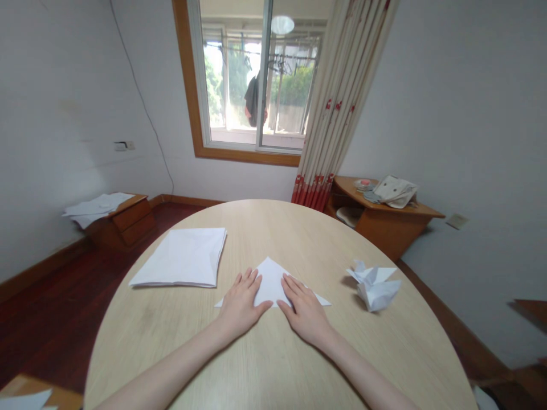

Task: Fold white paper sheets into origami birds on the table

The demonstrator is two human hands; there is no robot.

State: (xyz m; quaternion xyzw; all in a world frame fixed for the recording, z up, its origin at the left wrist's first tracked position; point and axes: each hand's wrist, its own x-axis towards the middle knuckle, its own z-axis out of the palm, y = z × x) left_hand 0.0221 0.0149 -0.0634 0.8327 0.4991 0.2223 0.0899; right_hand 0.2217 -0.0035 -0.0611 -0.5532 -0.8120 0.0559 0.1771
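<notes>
A white sheet of paper folded into a triangle (269,280) lies flat on the round table, its point facing away from me. My left hand (243,300) rests open on its left half, fingers stretched toward the point and thumb along the near folded edge. On the right half lies my right hand (304,307), also open, with its thumb near the same edge. The two thumbs are close but apart. Both lower corners of the triangle stick out past my hands; the paper beneath the palms is hidden.
A stack of white paper (183,257) lies at the table's left. Folded white paper figures (376,287) stand at the right of the pale wooden table (273,364). Beyond are a low cabinet (137,219), a corner desk (384,228), a curtain (329,108) and a window.
</notes>
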